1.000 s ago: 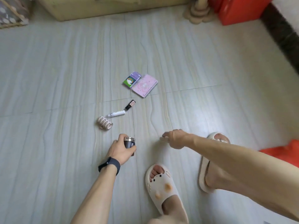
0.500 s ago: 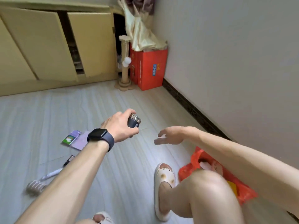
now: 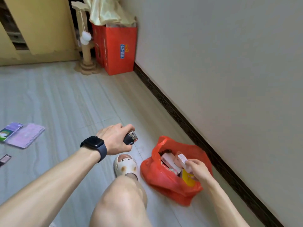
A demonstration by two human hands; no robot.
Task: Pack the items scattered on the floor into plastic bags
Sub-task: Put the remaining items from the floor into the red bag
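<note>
Head view, down over a bent knee to a pale tiled floor (image 3: 65, 104). Left hand (image 3: 114, 140), wrist in a dark watch (image 3: 94, 144), fingers curled round a small dark canister (image 3: 130, 138) with a metal top, held in the air above the floor, left of the red plastic bag (image 3: 164, 179) and apart from it. Right hand (image 3: 198, 169) low at the bag's open mouth, fingers pinched on a small pale pink box (image 3: 182, 158), tilted, just over the contents.

Red plastic bag slumped on the floor near the dark skirting board, just right of a cream slipper (image 3: 125, 164), mouth gaping upward. Inside: a longer pink box (image 3: 168, 162) lying aslant, a yellow packet (image 3: 187, 177) beside the right hand, something dark at the far side, too dim to name.

Unpacked on the floor at far left: a purple spiral notebook (image 3: 24, 135) with a small green-and-purple booklet (image 3: 9, 131) touching its left edge, and nearer, a small dark item (image 3: 5, 158) cut off by the frame edge.

In the far corner, a red paper bag (image 3: 119, 51) stuffed with pale yellow cloth (image 3: 106, 10), beside a cardboard scratching post (image 3: 86, 46).
</note>
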